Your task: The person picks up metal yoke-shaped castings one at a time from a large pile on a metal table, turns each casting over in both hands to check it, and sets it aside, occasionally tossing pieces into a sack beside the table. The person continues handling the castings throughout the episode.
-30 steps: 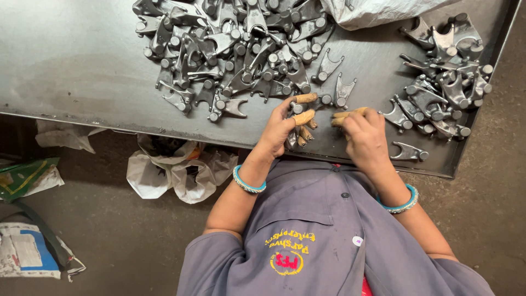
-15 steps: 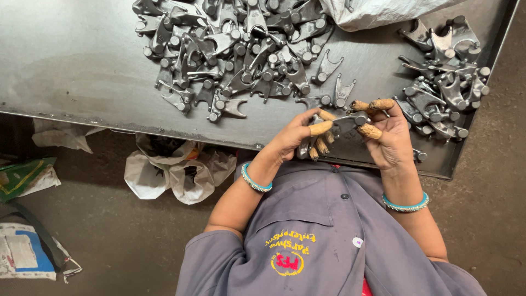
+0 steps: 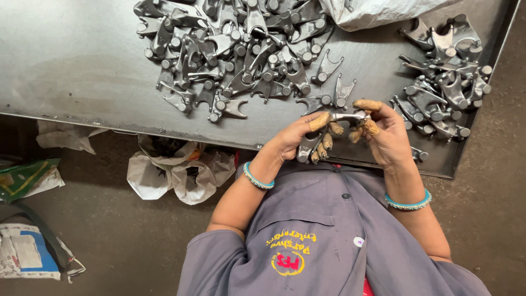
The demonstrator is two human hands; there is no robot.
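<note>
Both hands hold one grey forked metal part [image 3: 334,127] just above the near edge of the steel table [image 3: 82,77]. My left hand [image 3: 298,137] grips its lower end and my right hand [image 3: 383,134] pinches the upper end. The fingertips wear brown stained wraps. A large heap of the same forked parts [image 3: 241,52] lies on the table beyond my hands. A smaller heap [image 3: 444,79] lies to the right of my right hand.
A white sack [image 3: 378,11] rests at the table's far edge. On the floor below the table lie crumpled white plastic bags [image 3: 175,170], a green packet [image 3: 22,178] and a blue and white bag [image 3: 30,252].
Both hands have lifted the part from the table edge and turned it, shifting slightly to the right. The heaps have not moved.
</note>
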